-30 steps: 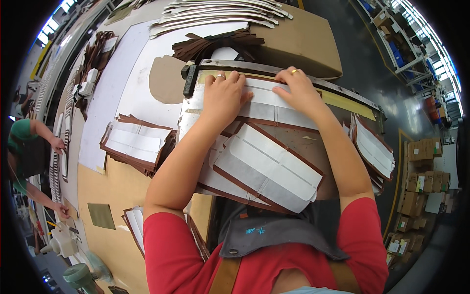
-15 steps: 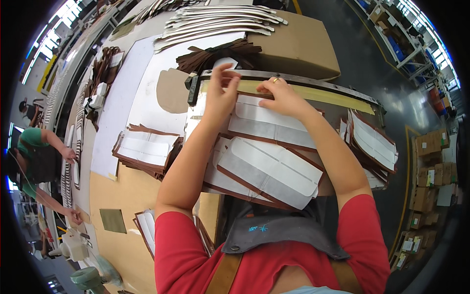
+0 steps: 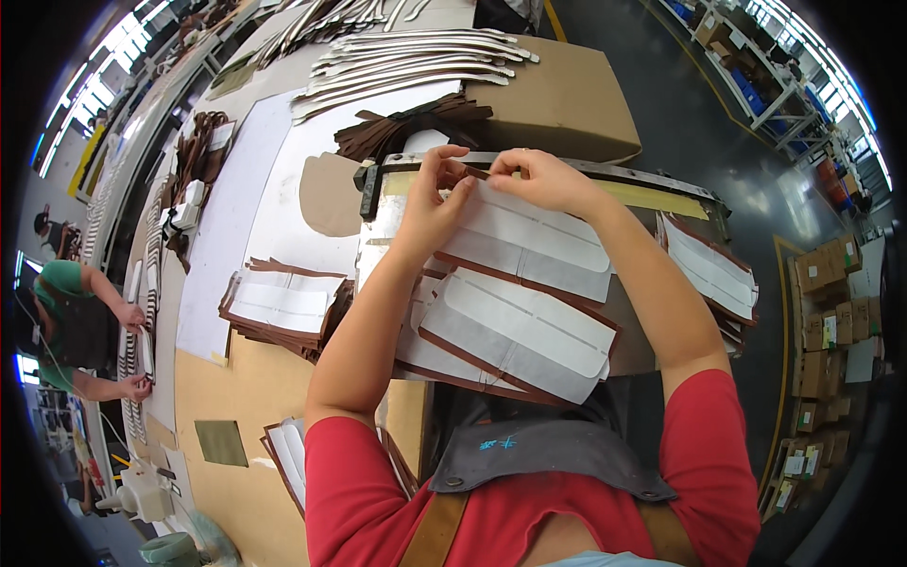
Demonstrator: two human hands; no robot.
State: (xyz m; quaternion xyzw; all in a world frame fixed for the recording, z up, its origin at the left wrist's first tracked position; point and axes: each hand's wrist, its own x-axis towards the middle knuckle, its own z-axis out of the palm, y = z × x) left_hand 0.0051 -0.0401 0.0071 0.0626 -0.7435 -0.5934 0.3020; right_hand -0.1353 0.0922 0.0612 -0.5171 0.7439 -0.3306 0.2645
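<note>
A flat white panel with brown edges [image 3: 543, 236] lies at the far side of the work surface in front of me. My left hand [image 3: 436, 200] is closed in a pinch at the panel's upper left corner, where the brown edge shows between thumb and fingers. Close beside it, my right hand [image 3: 548, 181] pinches the panel's far edge with thumb and bent forefinger. Nearer to me, another white and brown panel [image 3: 520, 321] rests at a slant on top of similar ones. Fingertips partly hide the gripped corner.
Stacks of like panels stand at left [image 3: 283, 298] and right [image 3: 709, 265]. Behind a metal rail [image 3: 652, 178] are a brown strip bundle [image 3: 406, 128], a cardboard box [image 3: 567, 99] and pale strips [image 3: 406, 66]. A co-worker in green [image 3: 71, 312] works at far left.
Both hands have come together on the far panel's upper left corner, the right one closing on its edge. The panel's far edge is now lifted a little between them.
</note>
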